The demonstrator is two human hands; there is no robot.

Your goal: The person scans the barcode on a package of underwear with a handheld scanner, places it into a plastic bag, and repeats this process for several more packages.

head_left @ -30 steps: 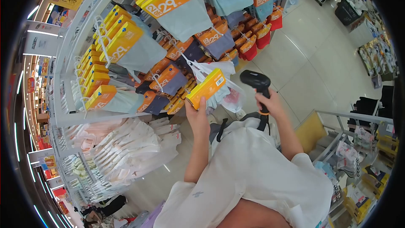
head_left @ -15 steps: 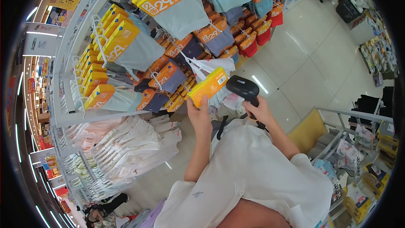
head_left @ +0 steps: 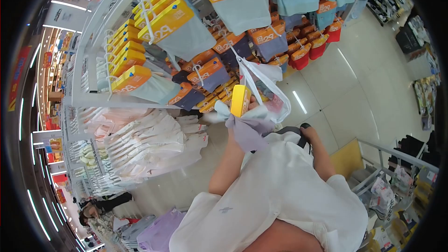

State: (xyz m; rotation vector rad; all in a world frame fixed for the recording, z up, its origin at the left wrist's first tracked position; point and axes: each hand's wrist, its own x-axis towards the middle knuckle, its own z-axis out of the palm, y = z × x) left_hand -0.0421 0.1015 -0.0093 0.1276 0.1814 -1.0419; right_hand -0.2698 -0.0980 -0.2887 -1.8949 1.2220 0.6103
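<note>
My left hand (head_left: 254, 103) is closed on a garment pack with a yellow header card (head_left: 240, 100). Grey-purple cloth (head_left: 250, 133) and pale blue cloth hang below the card, partly blurred and covering much of the hand. Just beyond it, a white bag (head_left: 275, 79) hangs by its strap from a rack hook, close to the pack. My right hand (head_left: 310, 135) is lowered beside my waist, its fingers mostly hidden. A small part of the black barcode scanner (head_left: 305, 126) shows at this hand, which is closed around it.
A rack (head_left: 81, 72) of garment packs with yellow and orange cards stands ahead. White and pink clothes (head_left: 149, 149) hang below it at left. A metal display stand (head_left: 380, 154) is close on my right. Another person (head_left: 91, 211) is at lower left.
The yellow-carded pack has turned upright, its cloth swinging down, and it is now nearer the white bag. My right hand has lowered the scanner away from the pack toward my waist.
</note>
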